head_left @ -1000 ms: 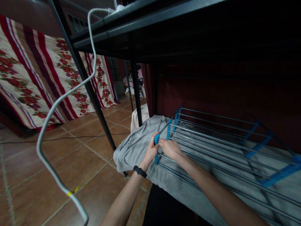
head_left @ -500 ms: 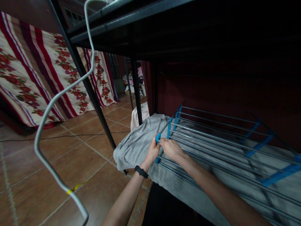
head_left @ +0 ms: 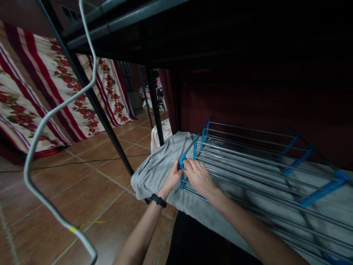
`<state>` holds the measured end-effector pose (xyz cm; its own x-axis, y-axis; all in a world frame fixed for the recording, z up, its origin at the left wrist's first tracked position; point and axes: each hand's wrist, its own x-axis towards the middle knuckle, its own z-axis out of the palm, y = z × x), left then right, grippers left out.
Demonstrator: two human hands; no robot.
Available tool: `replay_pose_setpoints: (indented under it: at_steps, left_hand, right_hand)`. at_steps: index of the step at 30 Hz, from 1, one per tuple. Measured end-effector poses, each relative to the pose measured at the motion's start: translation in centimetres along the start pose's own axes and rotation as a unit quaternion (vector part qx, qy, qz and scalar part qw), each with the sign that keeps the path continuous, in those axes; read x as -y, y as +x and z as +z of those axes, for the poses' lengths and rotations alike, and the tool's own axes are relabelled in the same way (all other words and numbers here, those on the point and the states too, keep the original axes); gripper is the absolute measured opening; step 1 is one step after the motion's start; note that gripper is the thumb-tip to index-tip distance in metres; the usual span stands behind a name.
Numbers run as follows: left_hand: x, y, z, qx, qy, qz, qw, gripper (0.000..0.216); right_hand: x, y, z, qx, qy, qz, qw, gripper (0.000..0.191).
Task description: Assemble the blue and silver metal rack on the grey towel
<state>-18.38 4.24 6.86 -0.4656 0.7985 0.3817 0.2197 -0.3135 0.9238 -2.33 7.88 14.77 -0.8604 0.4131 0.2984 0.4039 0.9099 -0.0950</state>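
Observation:
A rack of grey metal tubes (head_left: 248, 152) with blue plastic brackets at its ends lies on a grey blanket, looking like a shoe rack. My left hand (head_left: 173, 176), with a black band on the wrist, is closed around the blue corner bracket (head_left: 181, 160) at the rack's near left end. Beside it, my right hand (head_left: 198, 176) reaches over the tubes, its fingers fairly straight and their tips at the same bracket. The palm side of the right hand and the tube ends beneath it are hidden.
The grey blanket (head_left: 157, 165) covers the lower bunk, under a dark metal upper frame (head_left: 132, 24). A bent pale tube (head_left: 44, 123) crosses the left foreground. A cable (head_left: 82, 162) runs over the tiled floor (head_left: 110, 206). A floral cloth (head_left: 66, 79) hangs behind.
The view has shifted slightly, so most things sit further left. My right hand's fingers have loosened and straightened at the bracket. My left hand keeps its hold.

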Motion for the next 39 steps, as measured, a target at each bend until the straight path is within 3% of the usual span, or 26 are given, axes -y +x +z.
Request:
replay_pose_setpoints:
  at_steps: [2, 5, 9, 17, 27, 32, 39]
  left_hand:
    - [1.0, -1.0, -0.7, 0.010, -0.003, -0.012, 1.000, 0.066]
    - [2.4, -2.2, -0.9, 0.017, 0.014, -0.036, 0.999, 0.060]
    - [3.0, -2.4, -0.6, 0.025, 0.060, -0.034, 0.997, 0.046]
    - [2.5, -1.9, -1.0, 0.049, 0.125, -0.019, 0.991, 0.030]
    - [3.3, -1.5, -1.8, 0.102, 0.221, -0.020, 0.970, 0.041]
    - [3.1, -1.7, -1.3, 0.067, 0.205, -0.027, 0.976, 0.035]
    - [3.0, -1.7, -0.9, 0.063, 0.184, -0.031, 0.980, 0.024]
  right_hand:
    - [0.1, -2.7, 1.7, -0.025, 0.015, -0.052, 0.998, 0.044]
    - [-0.8, -5.6, 5.3, -0.002, 0.010, 0.027, 1.000, 0.040]
    - [-2.9, -5.9, 8.1, 0.096, -0.020, 0.085, 0.992, 0.037]
    - [-3.9, -4.4, 7.0, 0.118, -0.010, 0.090, 0.989, 0.039]
    - [-4.5, -3.0, 4.1, 0.101, 0.012, 0.100, 0.990, 0.040]
    - [-4.3, -3.5, 4.8, 0.091, 0.010, 0.086, 0.992, 0.040]
    - [-4.5, -3.8, 5.5, 0.096, 0.016, 0.082, 0.992, 0.042]
